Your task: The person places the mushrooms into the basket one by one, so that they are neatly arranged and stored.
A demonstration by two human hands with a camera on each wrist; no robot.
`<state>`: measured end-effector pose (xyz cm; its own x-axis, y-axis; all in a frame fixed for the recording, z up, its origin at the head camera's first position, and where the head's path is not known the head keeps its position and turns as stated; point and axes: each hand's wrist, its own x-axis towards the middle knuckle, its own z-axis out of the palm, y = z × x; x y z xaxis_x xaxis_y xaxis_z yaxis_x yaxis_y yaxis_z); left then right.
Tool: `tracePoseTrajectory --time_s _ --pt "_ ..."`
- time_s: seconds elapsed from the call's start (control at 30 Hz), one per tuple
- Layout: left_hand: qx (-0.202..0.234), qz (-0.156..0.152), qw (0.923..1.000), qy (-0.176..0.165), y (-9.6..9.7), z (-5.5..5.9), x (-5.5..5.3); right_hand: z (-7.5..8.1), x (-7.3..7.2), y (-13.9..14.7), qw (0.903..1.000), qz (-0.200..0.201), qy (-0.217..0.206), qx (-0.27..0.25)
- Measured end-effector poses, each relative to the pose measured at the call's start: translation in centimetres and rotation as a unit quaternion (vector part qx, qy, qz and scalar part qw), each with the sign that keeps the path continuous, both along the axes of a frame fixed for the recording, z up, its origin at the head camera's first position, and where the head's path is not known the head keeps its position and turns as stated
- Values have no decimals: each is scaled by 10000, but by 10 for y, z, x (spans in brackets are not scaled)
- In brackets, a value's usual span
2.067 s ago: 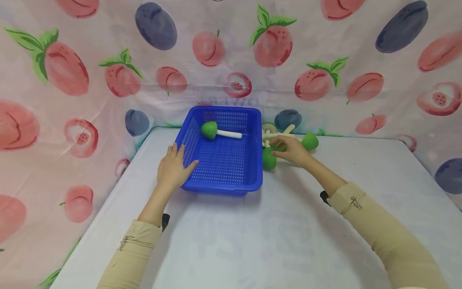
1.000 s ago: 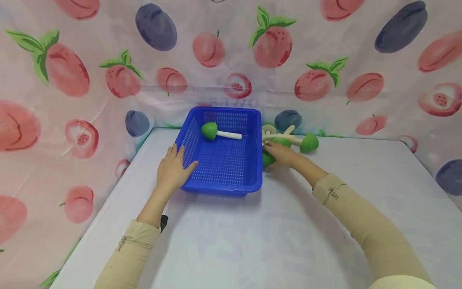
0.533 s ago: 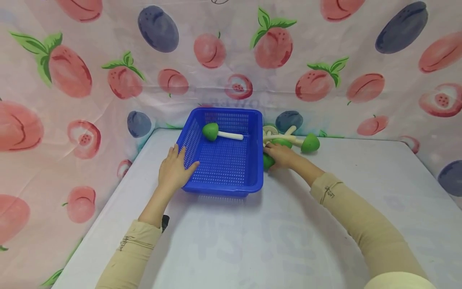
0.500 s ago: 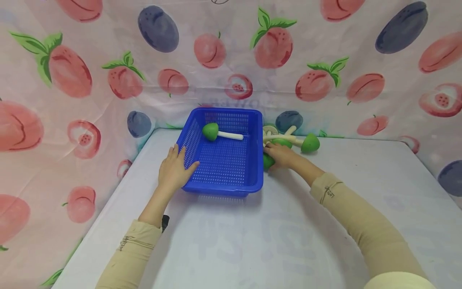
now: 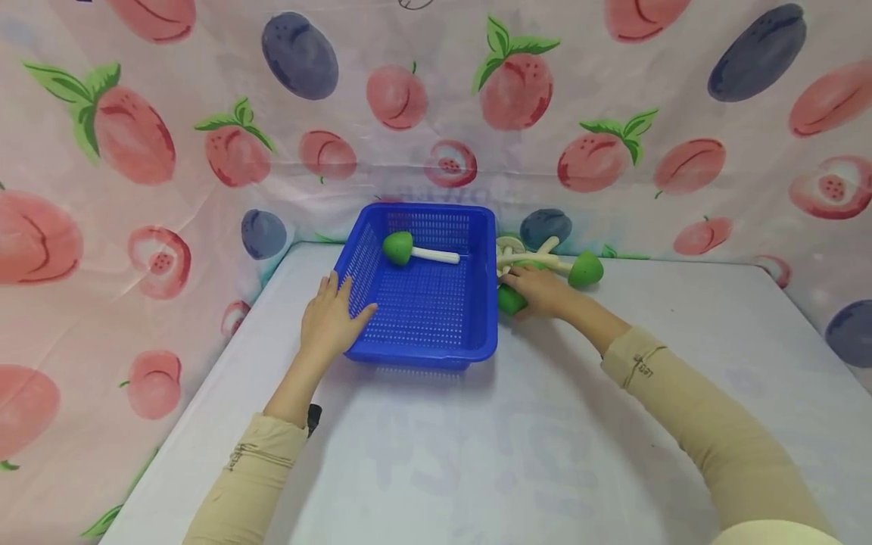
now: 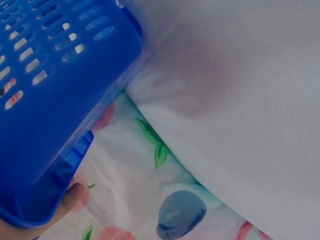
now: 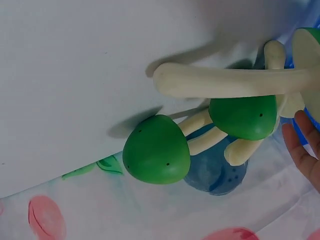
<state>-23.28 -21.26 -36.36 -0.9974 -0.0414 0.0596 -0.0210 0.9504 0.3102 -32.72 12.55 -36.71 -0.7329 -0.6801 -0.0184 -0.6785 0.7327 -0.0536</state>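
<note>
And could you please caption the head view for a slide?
Left hand on a blue perforated basket holding one green-capped mushroom; right hand at more mushrooms alongside.

White tabletop (image 5: 477,446) with blue basket (image 5: 417,356) and, just beside, piled green-capped mushrooms (image 5: 586,269).

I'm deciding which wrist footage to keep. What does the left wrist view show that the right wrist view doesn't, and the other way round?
Only left wrist: part of the left hand and the slotted side of the blue basket up close.
Only right wrist: part of the right hand beside green-capped mushrooms with pale stems.
Both: the basket (mere slivers in right wrist), white tabletop and fruit-print cloth.
</note>
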Motion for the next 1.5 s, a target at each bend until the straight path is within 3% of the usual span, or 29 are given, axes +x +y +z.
tracePoseTrajectory --time_s 0.33,0.7,1.03,1.5 --pt "-48 -42 10000 62 1 5 -6 20 3 8 9997 -10 245 -64" --pt "28 -28 9999 131 -2 7 -7 37 12 13 9961 309 752 -341" --pt "57 -42 9999 105 -1 2 -6 48 13 16 9951 166 763 -604" --pt "109 -87 9999 41 -2 -2 0 54 14 29 9901 -435 597 -1195"
